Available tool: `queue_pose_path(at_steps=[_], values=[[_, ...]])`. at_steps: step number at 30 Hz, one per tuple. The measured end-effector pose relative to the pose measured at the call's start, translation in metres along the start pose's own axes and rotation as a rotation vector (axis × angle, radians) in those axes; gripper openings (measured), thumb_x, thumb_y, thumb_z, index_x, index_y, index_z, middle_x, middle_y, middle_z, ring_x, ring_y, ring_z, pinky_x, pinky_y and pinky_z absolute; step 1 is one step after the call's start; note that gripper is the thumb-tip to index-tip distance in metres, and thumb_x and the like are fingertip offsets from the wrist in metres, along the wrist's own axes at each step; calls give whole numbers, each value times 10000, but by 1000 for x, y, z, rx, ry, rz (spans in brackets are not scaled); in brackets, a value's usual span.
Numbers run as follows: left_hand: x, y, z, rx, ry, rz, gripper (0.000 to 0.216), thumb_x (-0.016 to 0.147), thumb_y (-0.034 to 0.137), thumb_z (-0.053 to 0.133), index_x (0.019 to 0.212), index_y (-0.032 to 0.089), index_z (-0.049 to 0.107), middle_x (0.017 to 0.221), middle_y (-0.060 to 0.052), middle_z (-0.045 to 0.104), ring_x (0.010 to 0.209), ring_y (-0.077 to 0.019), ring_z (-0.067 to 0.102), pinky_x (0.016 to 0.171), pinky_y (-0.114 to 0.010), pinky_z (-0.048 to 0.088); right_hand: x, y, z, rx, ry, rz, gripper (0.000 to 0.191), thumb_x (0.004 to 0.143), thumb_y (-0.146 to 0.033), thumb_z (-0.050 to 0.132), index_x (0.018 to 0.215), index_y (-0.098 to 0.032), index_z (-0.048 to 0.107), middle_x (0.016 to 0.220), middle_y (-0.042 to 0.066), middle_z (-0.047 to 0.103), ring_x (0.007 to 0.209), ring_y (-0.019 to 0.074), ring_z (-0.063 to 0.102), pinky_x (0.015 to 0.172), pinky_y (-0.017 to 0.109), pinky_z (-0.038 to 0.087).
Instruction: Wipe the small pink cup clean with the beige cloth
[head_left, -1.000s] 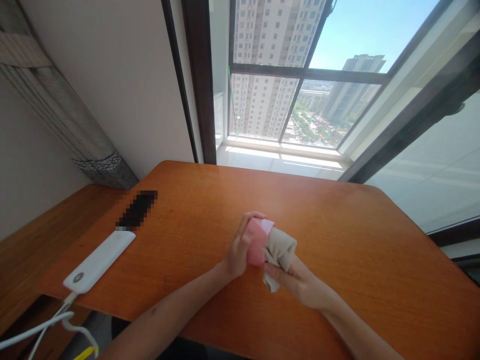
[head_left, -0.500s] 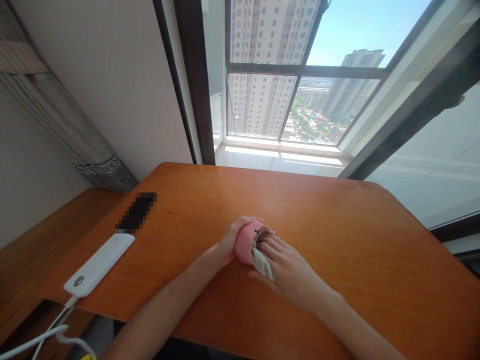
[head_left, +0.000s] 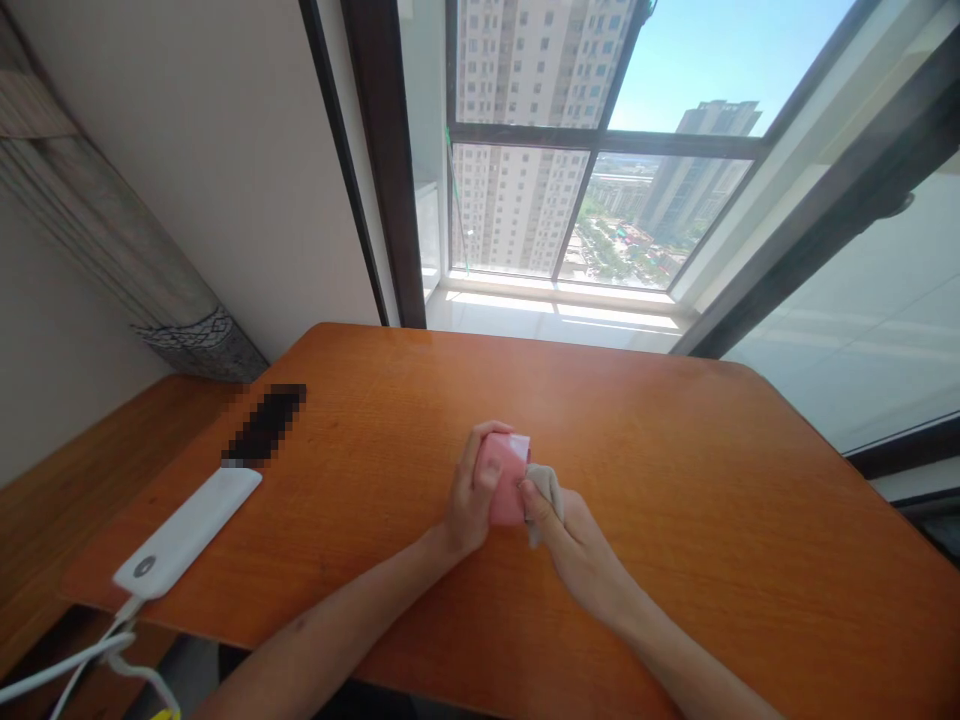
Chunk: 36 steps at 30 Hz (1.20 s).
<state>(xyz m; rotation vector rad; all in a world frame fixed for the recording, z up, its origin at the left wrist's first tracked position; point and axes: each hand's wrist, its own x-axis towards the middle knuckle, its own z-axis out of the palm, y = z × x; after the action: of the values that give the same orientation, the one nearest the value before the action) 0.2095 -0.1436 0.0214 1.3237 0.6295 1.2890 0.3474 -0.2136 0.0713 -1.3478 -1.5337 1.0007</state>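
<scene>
I noted: left hand (head_left: 468, 505) gripped the pink cup-shaped vessel (head_left: 511, 490); at its right end, right hand (head_left: 585, 550) pinched beige fabric cloth (head_left: 549, 486).

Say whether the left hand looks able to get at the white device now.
Probably not without letting go: the left hand grips the pink container, and the white device lies farther left.

No legible text, labels, brands, numbers or signs.
</scene>
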Motion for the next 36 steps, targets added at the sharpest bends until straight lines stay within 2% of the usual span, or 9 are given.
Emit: queue_pose_path(at_steps=[3, 6, 11, 15, 21, 27, 30, 33, 36], values=[[3, -3, -11, 208, -31, 239, 408, 1059, 512, 501, 1363, 257, 597, 1370, -123, 628, 1301, -303, 598, 1162, -474, 468, -1, 2, -2, 175, 4, 129, 600, 1056, -718, 487, 724, -220, 539, 684, -15, 548, 648, 144, 490, 613, 265, 427], [12, -4, -22, 361, -127, 501, 503, 993, 481, 597, 1442, 257, 560, 1444, -160, 585, 1325, -331, 595, 1138, -517, 488, 1, 2, -8, 445, 20, 288, 579, 994, -732, 603, 747, -209, 620, 645, -12, 615, 581, 128, 489, 540, 236, 400], [18, -9, -41, 476, -301, 829, 618, 789, 539, 797, 1354, 333, 655, 1499, -142, 585, 1351, -394, 606, 1085, -601, 524, 10, -3, -19, 1040, -77, 496, 402, 1023, -554, 644, 1120, -177, 745, 1037, 83, 790, 879, 189, 721, 794, 289, 600], [10, -12, -45, 358, -383, 554, 466, 659, 421, 914, 1092, 320, 772, 1412, -134, 641, 1410, -439, 545, 1204, -653, 393, 12, -2, -19, 1079, -141, 507, 531, 1093, -578, 460, 1198, -140, 741, 1108, 138, 801, 971, 240, 766, 890, 374, 635], [10, 6, -17, -86, -129, 126, 498, 887, 573, 742, 1268, 255, 690, 1448, -141, 602, 1343, -356, 577, 1215, -509, 412, -1, 13, -6, 505, 72, 113, 494, 1009, -664, 613, 1106, -194, 731, 1002, 87, 779, 913, 262, 725, 821, 366, 628], [20, 9, -5, -337, -77, -199, 438, 955, 556, 585, 1180, 195, 690, 1223, -102, 727, 1088, -271, 668, 1006, -376, 531, 0, 8, -18, -1, -235, -227, 371, 1128, -457, 484, 940, -202, 677, 821, 19, 666, 704, 160, 579, 704, 276, 528], [23, 4, -7, -494, -59, -340, 447, 949, 552, 594, 1181, 180, 681, 1136, -95, 762, 948, -243, 699, 894, -360, 558, 2, 2, -31, -163, -252, -321, 306, 1113, -388, 513, 902, -214, 650, 813, 10, 654, 694, 156, 560, 715, 278, 514], [25, -2, -10, -597, -60, -398, 523, 945, 577, 615, 1269, 170, 673, 1174, -118, 788, 1005, -271, 730, 938, -396, 569, 3, 10, -43, -83, -119, -275, 273, 1081, -408, 562, 936, -218, 695, 828, 21, 695, 722, 181, 609, 746, 299, 551], [26, -7, -14, -624, -18, -444, 582, 923, 614, 641, 1286, 163, 696, 1171, -107, 807, 1046, -272, 739, 968, -399, 574, 11, 28, -57, 131, 241, -102, 268, 996, -464, 677, 1056, -214, 755, 953, 48, 774, 907, 248, 706, 880, 365, 597]])
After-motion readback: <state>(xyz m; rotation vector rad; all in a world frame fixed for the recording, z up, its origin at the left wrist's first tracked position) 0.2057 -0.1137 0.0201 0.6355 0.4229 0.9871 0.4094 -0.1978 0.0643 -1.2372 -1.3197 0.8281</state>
